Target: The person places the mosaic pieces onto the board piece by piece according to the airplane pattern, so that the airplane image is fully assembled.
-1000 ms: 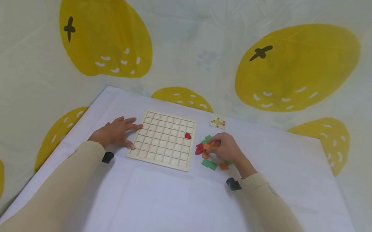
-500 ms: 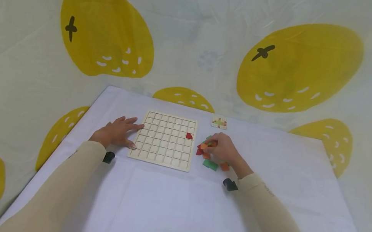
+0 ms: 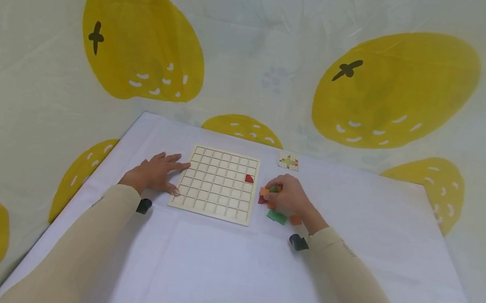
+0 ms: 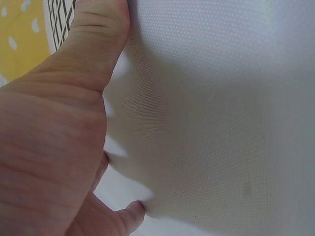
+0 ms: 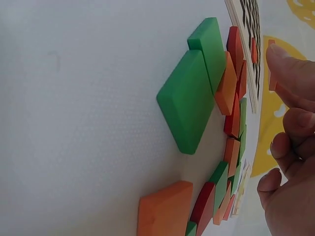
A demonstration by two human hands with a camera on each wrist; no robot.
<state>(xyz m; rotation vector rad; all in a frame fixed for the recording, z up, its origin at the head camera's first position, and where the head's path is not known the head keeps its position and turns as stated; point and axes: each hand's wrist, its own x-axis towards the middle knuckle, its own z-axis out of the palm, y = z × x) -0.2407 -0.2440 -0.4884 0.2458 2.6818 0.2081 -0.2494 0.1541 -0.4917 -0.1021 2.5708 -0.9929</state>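
A pale wooden grid board (image 3: 216,183) lies on the white-covered table, a red quarter-round tile (image 3: 249,178) in one of its right-hand cells. My left hand (image 3: 154,173) has its fingers spread, with a fingertip and the thumb touching the board's left edge. To the right of the board, my right hand (image 3: 289,195) pinches an orange tile (image 3: 264,191) above a loose pile. In the right wrist view this orange tile (image 5: 272,66) is seen nearly edge-on by the thumb. Green tiles (image 5: 189,103) and red and orange pieces lie below; the hand hides part of the pile in the head view.
Behind the pile lies a small card (image 3: 289,160) printed with a coloured pattern on a grid. Another orange tile (image 3: 295,220) lies by the right wrist. A cloth with yellow fruit shapes (image 3: 145,38) hangs behind the table (image 3: 210,269).
My right hand has raised the orange tile from the pile and shifted it slightly left. The left hand stays at the board's edge, and the head view has drifted a little.
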